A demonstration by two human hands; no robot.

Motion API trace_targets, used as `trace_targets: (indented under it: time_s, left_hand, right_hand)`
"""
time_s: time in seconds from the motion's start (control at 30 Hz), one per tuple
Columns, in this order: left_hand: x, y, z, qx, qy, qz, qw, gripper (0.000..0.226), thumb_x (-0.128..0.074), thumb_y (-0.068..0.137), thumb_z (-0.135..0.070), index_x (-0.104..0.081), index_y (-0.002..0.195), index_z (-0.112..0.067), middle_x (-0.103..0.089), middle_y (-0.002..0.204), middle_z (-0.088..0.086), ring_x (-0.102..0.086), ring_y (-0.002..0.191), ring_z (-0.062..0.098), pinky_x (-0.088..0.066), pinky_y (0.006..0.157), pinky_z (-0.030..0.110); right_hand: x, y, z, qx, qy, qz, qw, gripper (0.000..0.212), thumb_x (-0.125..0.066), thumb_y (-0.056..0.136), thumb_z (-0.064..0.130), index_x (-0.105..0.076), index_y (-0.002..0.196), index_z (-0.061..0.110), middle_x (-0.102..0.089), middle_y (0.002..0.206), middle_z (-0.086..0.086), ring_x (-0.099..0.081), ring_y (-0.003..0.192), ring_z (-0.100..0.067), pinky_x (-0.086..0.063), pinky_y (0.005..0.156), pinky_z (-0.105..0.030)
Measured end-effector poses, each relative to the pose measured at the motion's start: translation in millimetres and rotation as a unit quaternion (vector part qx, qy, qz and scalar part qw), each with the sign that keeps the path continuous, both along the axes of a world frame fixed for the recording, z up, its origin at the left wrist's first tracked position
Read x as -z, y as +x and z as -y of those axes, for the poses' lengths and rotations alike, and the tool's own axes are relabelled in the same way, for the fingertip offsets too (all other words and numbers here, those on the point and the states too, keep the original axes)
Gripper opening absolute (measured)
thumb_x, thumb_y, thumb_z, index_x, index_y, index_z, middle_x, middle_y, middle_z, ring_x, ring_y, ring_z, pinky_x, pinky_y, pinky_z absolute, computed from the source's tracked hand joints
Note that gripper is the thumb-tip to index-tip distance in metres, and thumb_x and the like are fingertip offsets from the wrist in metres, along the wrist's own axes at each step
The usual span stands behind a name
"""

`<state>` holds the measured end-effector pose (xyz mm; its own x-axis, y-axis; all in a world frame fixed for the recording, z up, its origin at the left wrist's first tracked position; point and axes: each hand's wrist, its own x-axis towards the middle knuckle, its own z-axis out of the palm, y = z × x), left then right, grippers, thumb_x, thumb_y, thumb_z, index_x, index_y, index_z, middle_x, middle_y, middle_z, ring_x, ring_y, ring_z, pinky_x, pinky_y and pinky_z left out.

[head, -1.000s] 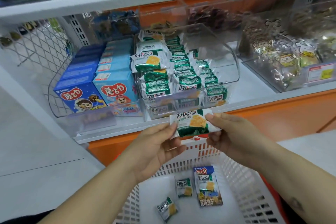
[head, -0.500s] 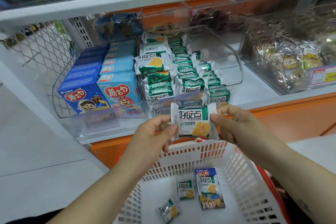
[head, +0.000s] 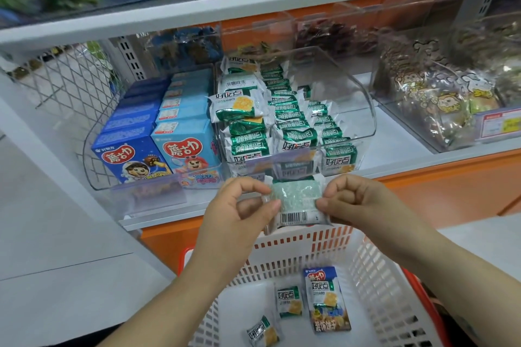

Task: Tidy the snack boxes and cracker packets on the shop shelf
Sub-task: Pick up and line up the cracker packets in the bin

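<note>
The white shelf (head: 394, 146) carries a clear bin (head: 355, 98) packed with green cracker packets (head: 293, 127), and beside it blue snack boxes (head: 158, 132) stand in two rows. Below, a white basket (head: 380, 276) holds three loose packets (head: 327, 298). Both forearms reach up over the basket. The left hand (head: 234, 214) and right hand (head: 363, 203), fingers curled, each pinch one side edge of a single cracker packet (head: 297, 200). It sits just before the bin's front, barcode side facing the person.
</note>
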<state>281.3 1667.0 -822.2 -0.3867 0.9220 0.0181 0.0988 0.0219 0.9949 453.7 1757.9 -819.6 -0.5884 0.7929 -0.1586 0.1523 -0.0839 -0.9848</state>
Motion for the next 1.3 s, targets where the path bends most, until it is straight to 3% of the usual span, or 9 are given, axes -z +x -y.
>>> trace_targets:
  time_s: [0.13,0.27,0.4,0.57,0.67,0.83,1.03,1.13,1.3]
  left_hand:
    - [3,0,0,0.025,0.009,0.014,1.000,0.027,-0.063,0.083,0.005,-0.055,0.088,-0.021,-0.072,0.082,0.008,-0.067,0.071,0.010,-0.052,0.065,0.019]
    - [10,-3,-1,0.019,0.049,-0.113,0.992,0.040,-0.066,0.080,0.007,-0.056,0.073,-0.031,-0.056,0.095,-0.012,-0.064,0.092,0.005,-0.051,0.083,0.021]
    - [12,-4,-4,0.003,0.055,-0.176,0.983,0.029,-0.067,0.081,0.002,-0.054,0.071,-0.022,-0.049,0.082,-0.022,-0.057,0.081,0.002,-0.046,0.080,0.015]
    - [7,-6,-9,0.022,0.074,-0.174,0.982,0.009,-0.063,0.089,-0.023,-0.063,0.089,-0.032,-0.048,0.101,-0.022,-0.062,0.092,0.004,-0.050,0.082,0.021]
    - [0,-5,-8,0.052,0.084,-0.284,0.954,0.025,-0.060,0.085,-0.052,-0.055,0.108,-0.046,-0.042,0.121,-0.029,-0.045,0.119,-0.006,-0.035,0.097,0.009]
    - [-11,-5,-12,0.061,0.126,-0.389,0.911,0.044,-0.065,0.081,-0.033,-0.047,0.117,-0.050,-0.039,0.125,-0.030,-0.035,0.120,-0.016,-0.029,0.097,0.002]
    - [-35,-9,-17,-0.031,0.197,-0.367,0.908,0.038,-0.070,0.080,-0.020,-0.059,0.108,-0.042,-0.054,0.110,-0.021,-0.049,0.105,-0.011,-0.034,0.086,0.001]
    - [-52,-8,-25,-0.033,0.154,-0.331,0.931,0.033,-0.072,0.083,-0.023,-0.055,0.097,-0.048,-0.057,0.101,-0.020,-0.053,0.095,-0.010,-0.037,0.077,0.001]
    - [-69,-4,-48,-0.021,0.088,-0.274,0.958,0.032,-0.071,0.080,-0.038,-0.058,0.110,-0.040,-0.066,0.097,-0.027,-0.057,0.091,-0.014,-0.042,0.071,0.004]
  right_hand:
    - [0,-1,-2,0.010,-0.002,0.003,1.000,0.026,-0.070,0.074,0.015,-0.052,0.091,0.008,-0.072,0.071,-0.009,-0.069,0.073,-0.024,-0.052,0.078,-0.038]
    - [0,-1,-2,0.016,0.023,0.010,1.000,0.016,-0.072,0.074,0.006,-0.058,0.078,0.012,-0.070,0.073,-0.012,-0.072,0.080,-0.026,-0.050,0.085,-0.039]
    - [-2,-2,-1,0.026,0.049,0.012,0.998,0.014,-0.075,0.060,0.030,-0.063,0.061,0.023,-0.070,0.075,-0.015,-0.069,0.082,-0.035,-0.051,0.084,-0.040]
    - [-8,-3,-5,0.043,0.039,-0.034,0.998,0.029,-0.072,0.059,0.052,-0.066,0.070,0.026,-0.058,0.066,-0.013,-0.050,0.065,-0.025,-0.048,0.074,-0.039]
    - [-17,-4,-12,0.081,0.012,-0.096,0.992,0.030,-0.075,0.069,0.036,-0.060,0.092,0.025,-0.067,0.084,-0.024,-0.059,0.078,-0.036,-0.047,0.086,-0.051]
    - [-34,-11,-14,0.029,-0.031,-0.142,0.989,0.021,-0.056,0.089,0.008,-0.059,0.107,0.018,-0.073,0.094,-0.013,-0.071,0.088,-0.026,-0.056,0.073,-0.030]
    - [-57,-22,-22,-0.013,-0.001,-0.153,0.988,0.024,-0.053,0.093,0.026,-0.068,0.086,0.008,-0.065,0.077,-0.014,-0.067,0.075,-0.019,-0.056,0.067,-0.024]
    - [-68,-18,-32,-0.059,0.122,-0.085,0.987,0.032,-0.068,0.079,0.044,-0.069,0.101,0.022,-0.066,0.098,-0.001,-0.065,0.085,-0.015,-0.055,0.080,-0.026]
    - [-82,-16,-55,-0.034,0.264,-0.022,0.964,0.025,-0.075,0.076,0.025,-0.067,0.099,0.029,-0.069,0.095,0.015,-0.061,0.097,-0.012,-0.052,0.087,-0.036]
